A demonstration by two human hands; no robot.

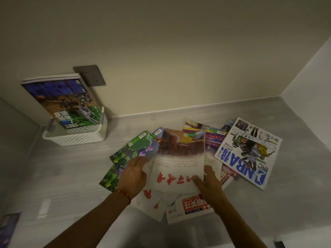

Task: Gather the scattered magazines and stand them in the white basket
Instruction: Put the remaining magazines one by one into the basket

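Both hands, my left hand (133, 173) and right hand (208, 183), seemingly gripped the white-covered magazine (177, 169) at frame centre; magazines (60, 102) stood in the white basket (77, 136), upper left

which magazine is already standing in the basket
The dark blue basketball magazine: it leans upright in the white basket against the wall, while the others lie flat and scattered on the floor.

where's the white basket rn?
Head view, far left: the white basket stands on the floor against the wall, below the grey wall socket, holding upright magazines.
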